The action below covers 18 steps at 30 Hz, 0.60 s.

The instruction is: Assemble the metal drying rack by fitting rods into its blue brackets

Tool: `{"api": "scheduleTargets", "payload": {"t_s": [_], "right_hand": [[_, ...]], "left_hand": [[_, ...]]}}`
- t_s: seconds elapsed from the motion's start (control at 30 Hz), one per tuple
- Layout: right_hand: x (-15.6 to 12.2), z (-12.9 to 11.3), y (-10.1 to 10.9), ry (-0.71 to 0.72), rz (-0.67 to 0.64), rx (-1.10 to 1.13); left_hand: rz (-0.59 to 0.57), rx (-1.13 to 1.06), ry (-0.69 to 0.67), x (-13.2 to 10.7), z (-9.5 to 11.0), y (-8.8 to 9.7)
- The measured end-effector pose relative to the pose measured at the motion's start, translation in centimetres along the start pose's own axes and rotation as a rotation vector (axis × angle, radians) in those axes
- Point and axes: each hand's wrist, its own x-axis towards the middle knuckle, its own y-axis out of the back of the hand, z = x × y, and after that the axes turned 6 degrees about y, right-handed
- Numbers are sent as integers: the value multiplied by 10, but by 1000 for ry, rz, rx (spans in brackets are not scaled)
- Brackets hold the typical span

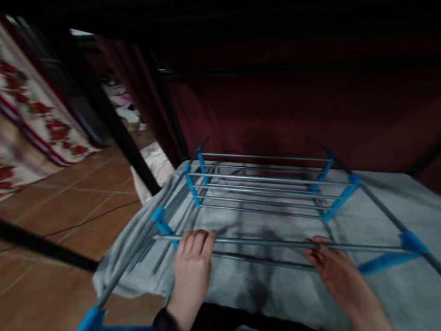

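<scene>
A rack of grey metal rods point(261, 178) with blue plastic brackets point(343, 200) spreads out in front of me. My left hand point(192, 259), with a dark watch on its wrist, is closed over the nearest upper rod point(259, 241) beside a blue bracket point(163, 223). Further right on the same rod, my right hand point(333, 266) pinches it from below and in front, fingers curled around it. At its right end this rod meets a blue bracket point(413, 243); its left end sticks out past the bracket there. Another blue bracket point(99, 328) sits at lower left.
Beneath the rack lies a light grey sheet point(388, 206), with several loose rods point(145, 240) at its left. Dark frame posts point(113, 108) stand at left. Beyond are a tiled floor point(72, 211), a cable, a floral cloth point(14, 91) and a dark red curtain point(278, 113).
</scene>
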Motion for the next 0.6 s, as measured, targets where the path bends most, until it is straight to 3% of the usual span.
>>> {"api": "scheduleTargets", "payload": {"t_s": [0.43, 0.5, 0.6], "right_hand": [[19, 12, 35, 60, 2, -139], [24, 15, 44, 70, -15, -142], [32, 23, 61, 125, -52, -127]], "left_hand": [[-101, -68, 90, 6, 9, -1], [-69, -84, 116, 4, 10, 8], [13, -100, 211, 0, 8, 45]]}}
